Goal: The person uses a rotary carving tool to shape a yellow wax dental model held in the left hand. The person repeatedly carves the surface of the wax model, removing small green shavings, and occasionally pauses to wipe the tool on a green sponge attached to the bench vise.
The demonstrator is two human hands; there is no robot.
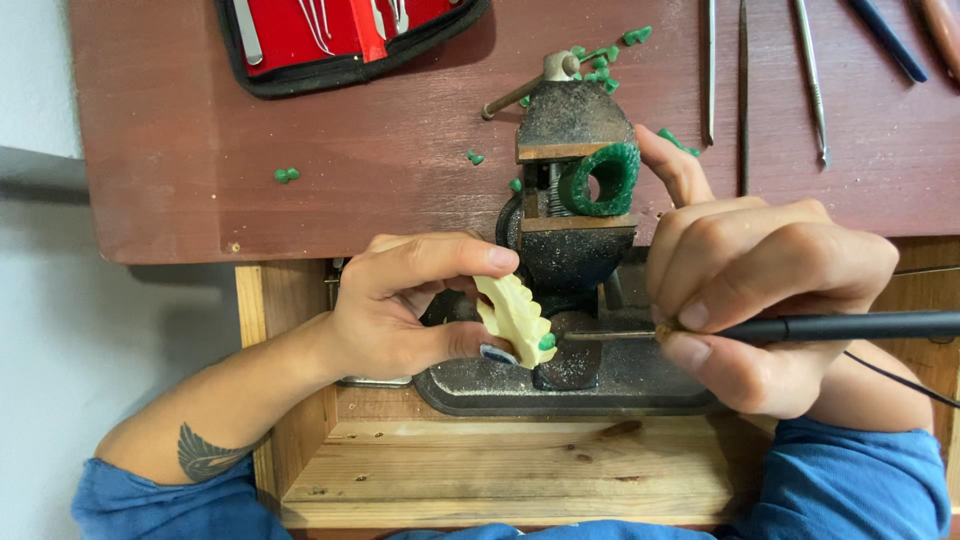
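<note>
Blue sleeves nearest; left hand (pixel 400 305) pinching cream toothed piece (pixel 515 318) before vise (pixel 570 215); right hand (pixel 760 300) gripping black pen tool (pixel 850 326), tip by green blob (pixel 547 342); green wax ring (pixel 602 180) clamped on desk (pixel 330 170); best steady piece, touch lightly.

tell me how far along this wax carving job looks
Done: green chips litter the bench, and a cut green ring sits in the vise. In hand: the left hand holds a cream carved piece, and the right hand brings a black tool to its green-dabbed end. How much remains is unclear.
</note>
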